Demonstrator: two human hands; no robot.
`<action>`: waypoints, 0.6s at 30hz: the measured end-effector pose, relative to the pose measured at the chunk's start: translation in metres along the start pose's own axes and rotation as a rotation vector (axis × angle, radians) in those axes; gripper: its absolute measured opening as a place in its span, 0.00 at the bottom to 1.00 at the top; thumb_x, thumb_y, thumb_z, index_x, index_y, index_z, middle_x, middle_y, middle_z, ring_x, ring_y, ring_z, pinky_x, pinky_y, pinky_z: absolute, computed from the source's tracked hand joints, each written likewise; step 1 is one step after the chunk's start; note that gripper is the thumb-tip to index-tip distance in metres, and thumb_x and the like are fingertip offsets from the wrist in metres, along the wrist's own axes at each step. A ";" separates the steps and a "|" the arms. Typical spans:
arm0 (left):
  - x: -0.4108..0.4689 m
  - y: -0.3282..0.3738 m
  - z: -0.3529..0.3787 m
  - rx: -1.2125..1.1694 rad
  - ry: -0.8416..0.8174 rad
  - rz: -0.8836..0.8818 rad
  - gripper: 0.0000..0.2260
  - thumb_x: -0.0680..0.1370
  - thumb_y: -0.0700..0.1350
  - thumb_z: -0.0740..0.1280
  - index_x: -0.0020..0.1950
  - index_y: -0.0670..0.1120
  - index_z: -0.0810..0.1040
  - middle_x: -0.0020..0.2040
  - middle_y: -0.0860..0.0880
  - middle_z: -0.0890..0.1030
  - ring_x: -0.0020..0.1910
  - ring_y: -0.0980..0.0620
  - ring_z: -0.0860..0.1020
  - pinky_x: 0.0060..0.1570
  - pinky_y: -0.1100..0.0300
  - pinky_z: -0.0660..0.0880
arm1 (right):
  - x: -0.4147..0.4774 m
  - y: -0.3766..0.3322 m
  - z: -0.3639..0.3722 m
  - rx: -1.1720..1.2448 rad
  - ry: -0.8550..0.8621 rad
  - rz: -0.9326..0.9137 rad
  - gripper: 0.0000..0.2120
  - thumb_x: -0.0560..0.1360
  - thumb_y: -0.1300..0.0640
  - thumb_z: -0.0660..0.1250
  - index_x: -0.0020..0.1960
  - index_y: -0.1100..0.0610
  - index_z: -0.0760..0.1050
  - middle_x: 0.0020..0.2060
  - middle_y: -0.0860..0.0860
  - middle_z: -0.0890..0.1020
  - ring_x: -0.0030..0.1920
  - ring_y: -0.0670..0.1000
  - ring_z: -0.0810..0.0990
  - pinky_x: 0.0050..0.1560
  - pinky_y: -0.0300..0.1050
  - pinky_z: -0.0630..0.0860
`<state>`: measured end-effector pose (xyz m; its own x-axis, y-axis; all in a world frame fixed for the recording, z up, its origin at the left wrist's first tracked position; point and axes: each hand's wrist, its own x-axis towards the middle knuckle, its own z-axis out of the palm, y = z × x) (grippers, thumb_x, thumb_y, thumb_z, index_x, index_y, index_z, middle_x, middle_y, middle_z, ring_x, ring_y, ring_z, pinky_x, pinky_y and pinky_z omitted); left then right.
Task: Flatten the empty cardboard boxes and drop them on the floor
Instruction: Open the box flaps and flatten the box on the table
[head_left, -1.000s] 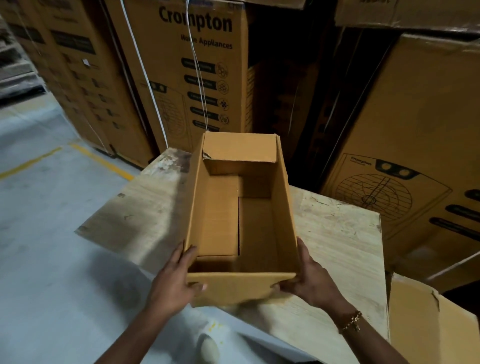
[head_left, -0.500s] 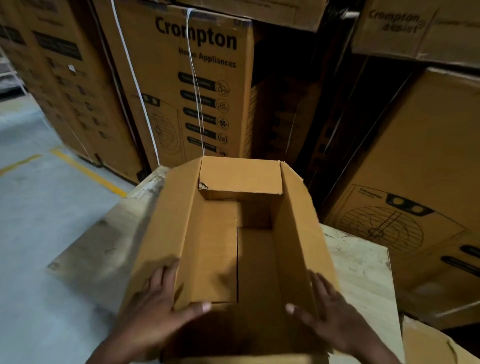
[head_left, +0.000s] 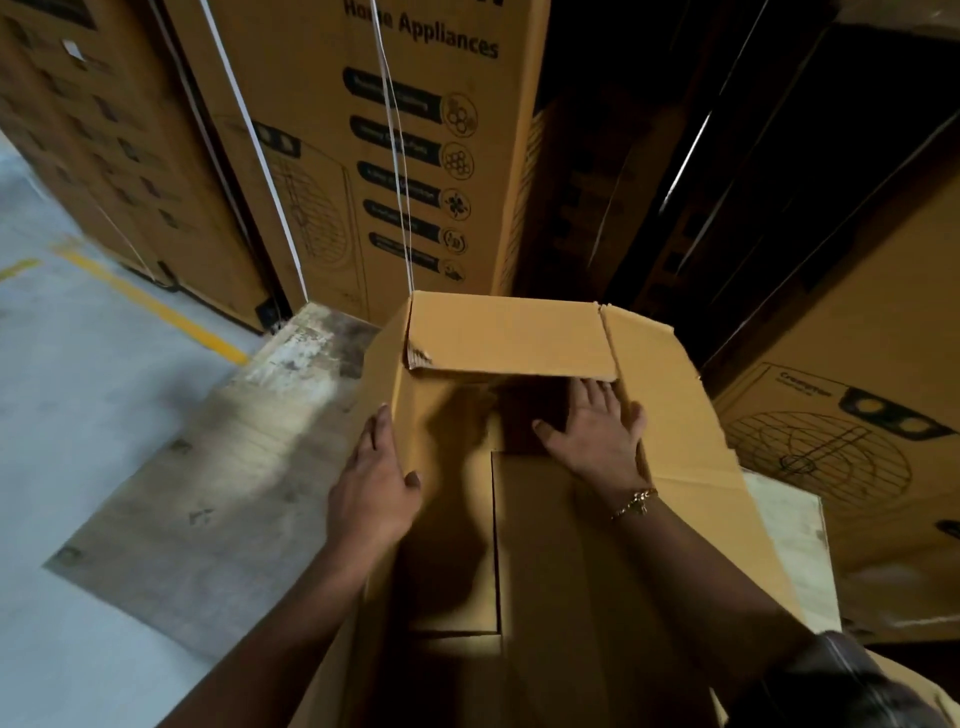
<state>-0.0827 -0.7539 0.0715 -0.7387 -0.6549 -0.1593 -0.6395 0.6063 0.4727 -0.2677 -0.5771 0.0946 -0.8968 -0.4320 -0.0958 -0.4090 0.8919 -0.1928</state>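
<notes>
While one cardboard box (head_left: 519, 338) lies open toward the wooden table's (head_left: 234, 467) right edge, two hands press it: left hand (head_left: 371, 493) flat on its left wall, right hand (head_left: 597, 436) spread inside. Stacked cartons (head_left: 322, 156) stand behind, with grey floor (head_left: 78, 389) to the left.

Box: the cardboard box (head_left: 511, 340) is sitting on the wooden table (head_left: 234, 467), open side up.
Left hand: the left hand (head_left: 374, 488) is lying against the outside of the box's left wall.
Right hand: the right hand (head_left: 597, 436) is lying flat inside the box, toward its far right corner.
Behind: the stacked cartons (head_left: 415, 156) are standing just behind the table.
Right: another carton (head_left: 857, 441) is standing beside the table.
Left: the floor (head_left: 78, 389) is lying below the table.
</notes>
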 end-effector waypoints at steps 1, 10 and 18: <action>0.000 -0.001 0.000 -0.008 0.000 0.003 0.41 0.78 0.50 0.67 0.81 0.50 0.42 0.81 0.49 0.54 0.70 0.42 0.71 0.60 0.46 0.74 | 0.007 -0.001 -0.003 -0.016 0.061 -0.045 0.40 0.75 0.36 0.61 0.79 0.51 0.51 0.79 0.52 0.53 0.79 0.54 0.48 0.75 0.64 0.43; 0.000 -0.001 0.003 -0.067 0.033 0.038 0.40 0.78 0.47 0.65 0.80 0.51 0.39 0.81 0.49 0.54 0.71 0.44 0.69 0.61 0.46 0.73 | 0.146 0.011 -0.050 -0.129 0.079 -0.132 0.41 0.74 0.42 0.67 0.80 0.45 0.47 0.80 0.48 0.47 0.79 0.61 0.49 0.72 0.71 0.56; 0.001 0.006 0.015 -0.086 0.059 0.024 0.40 0.78 0.45 0.64 0.79 0.54 0.38 0.80 0.50 0.56 0.63 0.46 0.76 0.54 0.48 0.78 | 0.177 0.026 -0.016 -0.119 -0.053 -0.099 0.28 0.75 0.48 0.67 0.72 0.48 0.62 0.69 0.51 0.68 0.69 0.60 0.65 0.62 0.68 0.70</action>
<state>-0.0904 -0.7441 0.0613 -0.7382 -0.6676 -0.0964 -0.5992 0.5833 0.5484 -0.4400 -0.6281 0.0885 -0.8424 -0.5219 -0.1344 -0.5146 0.8530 -0.0869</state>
